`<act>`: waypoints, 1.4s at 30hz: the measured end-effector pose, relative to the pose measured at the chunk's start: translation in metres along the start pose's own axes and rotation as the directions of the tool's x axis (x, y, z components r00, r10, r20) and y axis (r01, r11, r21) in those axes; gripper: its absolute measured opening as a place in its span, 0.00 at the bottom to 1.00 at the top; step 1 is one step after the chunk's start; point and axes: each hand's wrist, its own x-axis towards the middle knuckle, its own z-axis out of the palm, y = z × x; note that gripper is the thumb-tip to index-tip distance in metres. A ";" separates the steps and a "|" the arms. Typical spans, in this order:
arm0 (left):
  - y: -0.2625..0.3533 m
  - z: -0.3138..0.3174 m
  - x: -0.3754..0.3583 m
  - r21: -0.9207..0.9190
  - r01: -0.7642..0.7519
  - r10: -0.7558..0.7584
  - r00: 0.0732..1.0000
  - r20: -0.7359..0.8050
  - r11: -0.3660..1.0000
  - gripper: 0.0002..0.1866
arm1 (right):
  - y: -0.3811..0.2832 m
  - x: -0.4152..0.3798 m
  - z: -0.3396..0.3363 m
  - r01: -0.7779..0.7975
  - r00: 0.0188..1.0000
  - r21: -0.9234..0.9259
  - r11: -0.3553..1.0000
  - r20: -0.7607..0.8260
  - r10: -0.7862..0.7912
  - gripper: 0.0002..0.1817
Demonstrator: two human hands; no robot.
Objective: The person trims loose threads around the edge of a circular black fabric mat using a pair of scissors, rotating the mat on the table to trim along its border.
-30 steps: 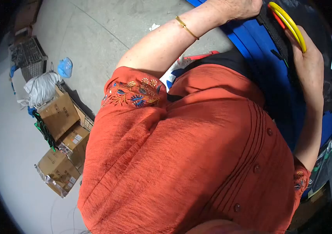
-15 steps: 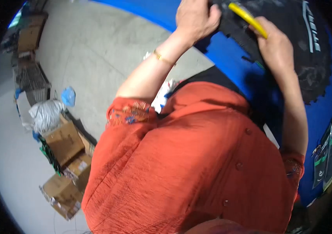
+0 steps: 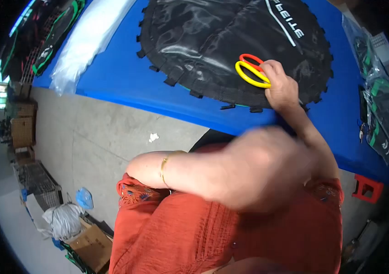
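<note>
My right hand [image 3: 282, 86] is closed around a pair of scissors [image 3: 253, 80], whose red and yellow handle loops stick out to the left. It is over the lower right part of a round black mat [image 3: 194, 41], which has short tabs along its edge and white lettering. The mat lies on a blue-covered table [image 3: 112, 77]. My left hand [image 3: 272, 164] is raised in front of my chest, smeared by motion, so its fingers cannot be made out. A thin gold bracelet circles the left wrist.
Clear plastic sheeting [image 3: 89, 41] lies on the table's left part. Plastic-wrapped black and green items [image 3: 379, 114] lie at its right end. A red stool [image 3: 368, 188] stands below. Cardboard boxes [image 3: 89, 246] and a grey plastic bag [image 3: 62, 221] are on the floor at left.
My left hand has moved from the mat's edge back toward my chest. My right hand still grips the scissors, their handles now pointing left. The view has shifted, showing more of the mat and table.
</note>
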 end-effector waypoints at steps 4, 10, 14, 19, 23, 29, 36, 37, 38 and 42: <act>0.040 0.013 0.022 -0.270 -0.324 0.393 0.881 0.263 0.907 0.10 | 0.004 0.000 0.001 -0.021 1.000 0.128 0.992 0.013 0.019 0.25; 0.045 0.013 0.034 -0.392 -0.313 0.414 0.887 0.206 0.865 0.13 | 0.005 -0.003 0.001 0.003 0.998 0.190 0.982 -0.067 0.010 0.20; 0.044 0.007 0.033 -0.255 -0.201 0.287 0.887 0.363 0.946 0.15 | 0.007 -0.002 0.007 0.003 0.997 0.163 0.987 -0.071 0.009 0.13; 0.032 -0.010 0.040 -0.209 -0.218 0.272 0.920 0.281 0.953 0.16 | 0.011 -0.002 0.011 0.014 0.998 0.164 0.986 -0.060 -0.004 0.16; 0.023 -0.004 0.028 -0.108 -0.279 0.296 0.933 0.203 0.954 0.17 | 0.012 -0.005 0.010 -0.004 0.999 0.151 0.989 -0.040 0.010 0.17; 0.017 -0.004 0.010 -0.193 -0.391 0.377 0.920 -0.109 0.900 0.23 | 0.013 -0.008 0.012 -0.003 0.999 0.139 0.990 -0.051 0.010 0.17; 0.018 0.009 0.019 -0.447 -0.321 0.386 0.921 0.059 0.835 0.15 | 0.008 -0.005 0.005 0.002 0.999 0.140 0.990 -0.043 0.004 0.17; 0.020 0.008 0.021 -0.540 -0.225 0.360 0.919 0.158 0.811 0.15 | 0.009 -0.005 0.007 0.012 0.998 0.146 0.989 -0.057 -0.004 0.18; 0.021 0.010 0.023 -0.565 -0.204 0.355 0.919 0.171 0.800 0.15 | 0.009 -0.005 0.006 0.000 0.998 0.140 0.990 -0.059 0.008 0.19; 0.025 0.016 0.032 -0.577 -0.179 0.393 0.879 0.270 0.797 0.14 | 0.008 -0.003 0.010 -0.004 0.997 0.150 0.989 -0.080 0.016 0.22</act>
